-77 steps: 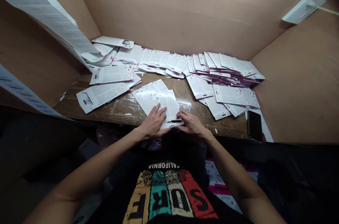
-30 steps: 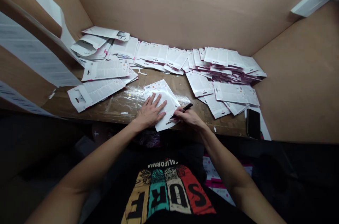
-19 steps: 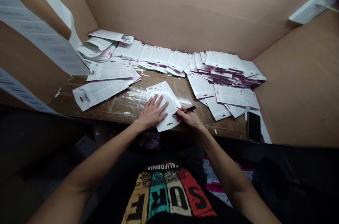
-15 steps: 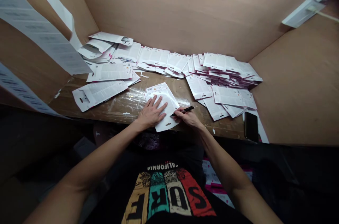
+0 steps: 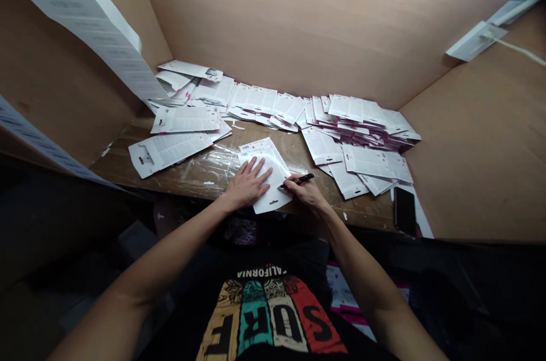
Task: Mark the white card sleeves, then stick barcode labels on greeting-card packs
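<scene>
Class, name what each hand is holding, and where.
The right hand grips the black pen near its writing end; the left hand holds nothing, lying flat on a packet.

"CALIFORNIA" and "SURF" on a black shirt [image 5: 273, 310]
Both words appear upside down: CALIFORNIA in pale letters, SURF across red, cream, teal and yellow panels [image 5: 275, 315]; print on the white packets [image 5: 276, 193] and paper strips [image 5: 102, 28] is too small or blurred to read.

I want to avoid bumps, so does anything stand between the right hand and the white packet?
Nothing visible. The right hand holds the pen over the white packet; the left hand lies on it, farther left.
</scene>
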`<state>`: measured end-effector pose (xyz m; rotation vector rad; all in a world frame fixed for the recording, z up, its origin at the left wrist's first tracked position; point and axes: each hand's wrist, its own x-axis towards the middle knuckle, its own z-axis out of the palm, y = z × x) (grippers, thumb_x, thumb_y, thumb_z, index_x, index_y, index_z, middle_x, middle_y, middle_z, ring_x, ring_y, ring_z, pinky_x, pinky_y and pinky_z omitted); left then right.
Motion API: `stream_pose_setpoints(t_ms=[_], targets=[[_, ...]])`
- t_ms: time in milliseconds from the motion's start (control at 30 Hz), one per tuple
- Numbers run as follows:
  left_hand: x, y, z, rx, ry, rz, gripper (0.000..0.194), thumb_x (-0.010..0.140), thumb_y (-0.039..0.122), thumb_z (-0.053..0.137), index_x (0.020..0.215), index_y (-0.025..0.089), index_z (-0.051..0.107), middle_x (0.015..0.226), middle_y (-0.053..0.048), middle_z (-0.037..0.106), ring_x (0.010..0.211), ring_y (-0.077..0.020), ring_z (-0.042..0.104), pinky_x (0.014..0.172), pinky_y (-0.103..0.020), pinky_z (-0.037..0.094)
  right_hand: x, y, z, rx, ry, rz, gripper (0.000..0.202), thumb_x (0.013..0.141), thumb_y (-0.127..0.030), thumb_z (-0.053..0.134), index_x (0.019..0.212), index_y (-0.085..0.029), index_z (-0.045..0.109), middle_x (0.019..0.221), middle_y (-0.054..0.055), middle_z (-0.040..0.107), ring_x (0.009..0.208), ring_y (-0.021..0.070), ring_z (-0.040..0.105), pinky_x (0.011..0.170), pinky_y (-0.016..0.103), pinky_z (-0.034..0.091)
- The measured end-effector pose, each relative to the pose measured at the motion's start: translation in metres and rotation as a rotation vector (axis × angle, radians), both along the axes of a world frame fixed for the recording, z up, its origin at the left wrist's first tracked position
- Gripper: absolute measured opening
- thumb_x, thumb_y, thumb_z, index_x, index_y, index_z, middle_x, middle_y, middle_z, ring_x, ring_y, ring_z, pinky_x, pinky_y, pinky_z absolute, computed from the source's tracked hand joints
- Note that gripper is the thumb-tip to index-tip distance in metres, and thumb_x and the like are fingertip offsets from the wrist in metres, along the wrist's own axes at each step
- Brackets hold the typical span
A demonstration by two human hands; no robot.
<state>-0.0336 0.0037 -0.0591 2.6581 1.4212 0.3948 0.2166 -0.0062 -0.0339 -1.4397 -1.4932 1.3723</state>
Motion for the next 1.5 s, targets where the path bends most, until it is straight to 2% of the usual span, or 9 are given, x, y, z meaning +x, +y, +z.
stream_pose_setpoints(t_ms=[367, 600, 767, 867, 1000, 1100, 1200, 1333, 1500], targets=[[0.001, 0.000, 0.001, 0.008, 0.008, -0.001, 0.058, 0.107, 0.051, 0.050, 0.161, 0.029, 0.051, 0.176, -0.009, 0.035, 0.165, -0.0368, 0.022, 0.132, -0.055, 0.024, 0.013, 0.013, 0.019, -0.050, 0.023, 0.191, 0.037, 0.089, -0.055, 0.068, 0.080, -0.019, 0.069, 0.075, 0.002, 0.068, 0.069, 0.0174, 0.061, 0.069, 0.028, 0.049], [-0.001, 0.002, 0.000, 0.009, 0.009, -0.007, 0.056, 0.109, 0.040, 0.045, 0.162, 0.024, 0.048, 0.175, -0.011, 0.037, 0.165, -0.0353, 0.023, 0.131, -0.054, 0.024, -0.021, -0.006, 0.021, 0.339, -0.641, 0.381, 0.007, 0.096, -0.024, 0.066, 0.094, -0.019, 0.070, 0.101, 0.008, 0.071, 0.087, 0.0198, 0.062, 0.078, 0.029, 0.045], [-0.004, 0.003, 0.011, -0.021, -0.055, -0.025, 0.050, 0.106, 0.037, 0.052, 0.152, 0.017, 0.057, 0.167, -0.014, 0.047, 0.159, -0.0337, 0.034, 0.129, -0.053, 0.032, 0.005, -0.026, 0.052, 0.088, -0.227, 0.879, 0.027, 0.099, -0.047, 0.068, 0.100, -0.021, 0.073, 0.091, 0.003, 0.071, 0.083, 0.0203, 0.065, 0.074, 0.028, 0.051], [-0.007, -0.013, 0.023, -0.060, -0.072, -0.080, 0.037, 0.103, 0.043, 0.060, 0.129, 0.018, 0.069, 0.150, -0.015, 0.061, 0.143, -0.0338, 0.050, 0.119, -0.050, 0.044, 0.017, -0.032, 0.053, 0.227, -0.335, 0.706, 0.053, 0.077, -0.052, 0.092, 0.117, -0.023, 0.072, 0.122, 0.008, 0.071, 0.106, 0.0267, 0.069, 0.089, 0.034, 0.055], [-0.014, -0.041, 0.027, -0.095, 0.009, -0.178, 0.078, 0.078, 0.070, 0.084, 0.129, 0.015, 0.064, 0.157, -0.020, 0.052, 0.152, -0.0452, 0.040, 0.124, -0.057, 0.039, 0.011, -0.036, 0.032, 0.444, -0.617, 0.532, 0.062, 0.076, -0.042, 0.094, 0.129, -0.025, 0.066, 0.154, 0.014, 0.055, 0.133, 0.0326, 0.059, 0.096, 0.039, 0.054], [-0.018, -0.045, 0.023, -0.118, -0.021, -0.214, 0.059, 0.087, 0.058, 0.080, 0.126, 0.017, 0.065, 0.157, -0.017, 0.055, 0.157, -0.0417, 0.035, 0.128, -0.056, 0.035, 0.001, -0.036, 0.019, 0.452, -0.637, 0.515, 0.045, 0.089, -0.042, 0.082, 0.126, -0.025, 0.064, 0.144, 0.012, 0.062, 0.121, 0.0283, 0.064, 0.090, 0.036, 0.053], [-0.019, -0.038, 0.019, -0.143, -0.143, -0.138, 0.028, 0.105, 0.036, 0.060, 0.128, 0.022, 0.067, 0.139, -0.012, 0.069, 0.150, -0.0315, 0.049, 0.122, -0.051, 0.044, -0.011, -0.032, 0.010, 0.391, -0.705, 0.326, 0.034, 0.096, -0.039, 0.073, 0.124, -0.022, 0.063, 0.127, 0.011, 0.068, 0.095, 0.0241, 0.068, 0.081, 0.033, 0.050], [-0.025, -0.036, 0.012, -0.090, -0.127, -0.140, 0.041, 0.105, 0.032, 0.060, 0.145, 0.025, 0.064, 0.143, -0.014, 0.066, 0.148, -0.0330, 0.051, 0.120, -0.054, 0.047, -0.026, -0.028, 0.005, 0.327, -0.898, 0.047, 0.027, 0.095, -0.025, 0.067, 0.122, -0.019, 0.065, 0.124, 0.016, 0.068, 0.091, 0.0276, 0.069, 0.077, 0.035, 0.048], [-0.050, -0.062, -0.009, 0.065, -0.125, -0.237, 0.053, 0.101, 0.015, 0.055, 0.151, 0.031, 0.062, 0.151, -0.011, 0.064, 0.148, -0.0341, 0.051, 0.117, -0.054, 0.051, -0.042, -0.040, 0.003, 0.196, -0.678, -0.038, 0.026, 0.092, -0.044, 0.074, 0.104, -0.021, 0.068, 0.096, 0.012, 0.073, 0.083, 0.0275, 0.069, 0.071, 0.034, 0.048]])
